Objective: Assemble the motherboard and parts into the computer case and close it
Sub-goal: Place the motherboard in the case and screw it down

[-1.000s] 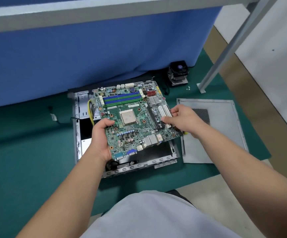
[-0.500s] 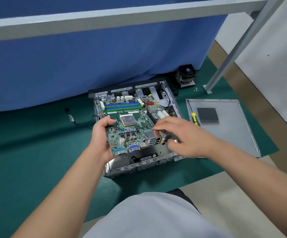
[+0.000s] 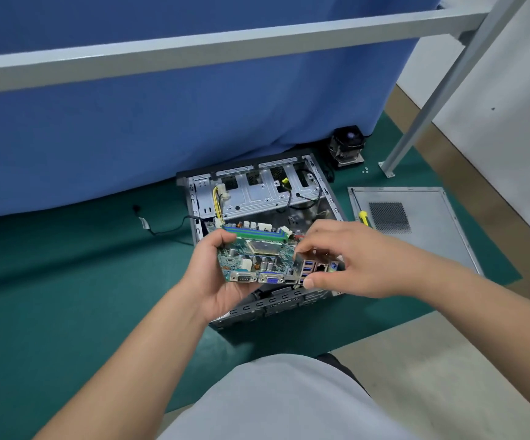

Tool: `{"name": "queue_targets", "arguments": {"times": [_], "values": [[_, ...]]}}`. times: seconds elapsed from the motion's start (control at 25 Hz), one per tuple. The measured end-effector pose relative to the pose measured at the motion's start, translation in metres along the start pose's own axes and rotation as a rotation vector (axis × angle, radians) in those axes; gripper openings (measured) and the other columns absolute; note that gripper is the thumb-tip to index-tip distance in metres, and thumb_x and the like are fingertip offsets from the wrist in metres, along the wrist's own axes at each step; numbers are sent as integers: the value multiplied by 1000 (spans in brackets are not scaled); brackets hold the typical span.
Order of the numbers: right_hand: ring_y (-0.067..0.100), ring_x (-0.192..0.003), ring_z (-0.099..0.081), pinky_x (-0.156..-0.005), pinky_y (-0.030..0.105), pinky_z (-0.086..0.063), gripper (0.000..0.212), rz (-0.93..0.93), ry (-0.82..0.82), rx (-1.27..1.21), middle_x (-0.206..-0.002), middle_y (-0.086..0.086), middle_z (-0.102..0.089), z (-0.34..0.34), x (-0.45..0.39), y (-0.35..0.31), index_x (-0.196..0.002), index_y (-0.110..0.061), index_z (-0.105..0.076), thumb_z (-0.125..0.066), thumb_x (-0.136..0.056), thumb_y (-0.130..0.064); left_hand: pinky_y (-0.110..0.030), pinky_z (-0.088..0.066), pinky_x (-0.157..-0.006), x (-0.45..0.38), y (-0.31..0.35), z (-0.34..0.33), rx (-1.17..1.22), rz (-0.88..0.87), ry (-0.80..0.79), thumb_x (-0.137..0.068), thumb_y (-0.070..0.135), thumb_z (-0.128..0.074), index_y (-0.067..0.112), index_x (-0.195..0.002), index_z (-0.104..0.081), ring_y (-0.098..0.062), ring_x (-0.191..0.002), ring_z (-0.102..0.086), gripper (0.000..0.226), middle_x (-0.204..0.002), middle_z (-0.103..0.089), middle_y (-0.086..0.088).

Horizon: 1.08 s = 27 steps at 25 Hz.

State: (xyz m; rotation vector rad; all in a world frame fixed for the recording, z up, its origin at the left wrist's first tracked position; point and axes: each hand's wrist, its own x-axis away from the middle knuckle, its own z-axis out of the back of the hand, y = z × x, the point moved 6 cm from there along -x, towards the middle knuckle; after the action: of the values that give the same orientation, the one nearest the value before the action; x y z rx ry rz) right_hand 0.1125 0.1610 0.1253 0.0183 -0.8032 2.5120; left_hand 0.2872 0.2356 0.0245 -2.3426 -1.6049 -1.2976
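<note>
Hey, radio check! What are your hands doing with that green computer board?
Left hand and right hand both grip the motherboard. Board tilted above the open case, not seated. Loose cables inside.

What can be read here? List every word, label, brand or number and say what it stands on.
No text can be read.
motherboard: printing on the board and its chips is too small and blurred.
white tag on the black cable: any print is too small to tell.
computer case, side panel, cooler fan, yellow-handled screwdriver: no lettering shows.
</note>
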Motion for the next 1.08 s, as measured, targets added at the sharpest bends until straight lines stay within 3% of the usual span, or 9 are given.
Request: {"name": "queue_targets", "arguments": {"times": [0.16,0.32,0.56,0.76,0.92,1.04,1.08], "values": [[-5,-99,-52,-84,16,-39,39,-86,-124,4,-118,-18,-57,-14,-9,16,-127,-38,-59,-72,-91,-46,-44,-63,-71,-19,-10,4,32,58,79,-91,30,-48,0,-110,-70,-37,-84,-74,42,-114,-72,-25],[9,-108,-53,-98,34,-44,37,-159,-214,91,-121,-12,-59,-23,-21,37,-128,-39,-58,-69,-94,-43,-42,-63,-77,-40,-16,5,29,102,107,-94,33,-49,4,-119,-63,-35,-85,-74,41,-113,-73,-24],[10,-108,-47,-88,24,-33,33,-185,-263,115,-117,-13,-50,-37,-28,60,-128,-33,-56,-67,-97,-30,-42,-63,-71,-51,-10,22,-87,71,214,-97,27,-59,5,-118,-67,-33,-89,-77,31,-109,-76,-20],[8,-103,-47,-94,27,-40,32,-192,-266,136,-113,-15,-48,-30,-21,66,-127,-36,-55,-66,-97,-35,-38,-63,-66,-52,-13,30,-170,56,289,-99,23,-60,5,-121,-64,-27,-86,-74,28,-99,-75,-14],[10,-103,-47,-92,28,-40,32,-220,-288,135,-114,-13,-49,-39,-27,71,-128,-32,-56,-66,-98,-34,-35,-61,-74,-51,-5,37,-358,-13,377,-103,22,-58,8,-109,-62,-18,-73,-68,16,-80,-68,-6],[16,-111,-52,-97,33,-43,32,-227,-263,165,-122,-6,-52,-52,-41,74,-129,-27,-56,-65,-98,-30,-21,-53,-60,-47,24,46,-887,-234,561,-101,28,-59,16,-123,-60,-11,-76,-68,25,-93,-68,-2],[18,-114,-53,-99,35,-45,32,-228,-251,180,-125,-4,-53,-56,-46,74,-129,-26,-56,-65,-98,-30,-20,-50,-63,-45,34,46,-1088,-344,593,-100,32,-58,20,-126,-60,-9,-82,-68,28,-97,-69,2]]}}
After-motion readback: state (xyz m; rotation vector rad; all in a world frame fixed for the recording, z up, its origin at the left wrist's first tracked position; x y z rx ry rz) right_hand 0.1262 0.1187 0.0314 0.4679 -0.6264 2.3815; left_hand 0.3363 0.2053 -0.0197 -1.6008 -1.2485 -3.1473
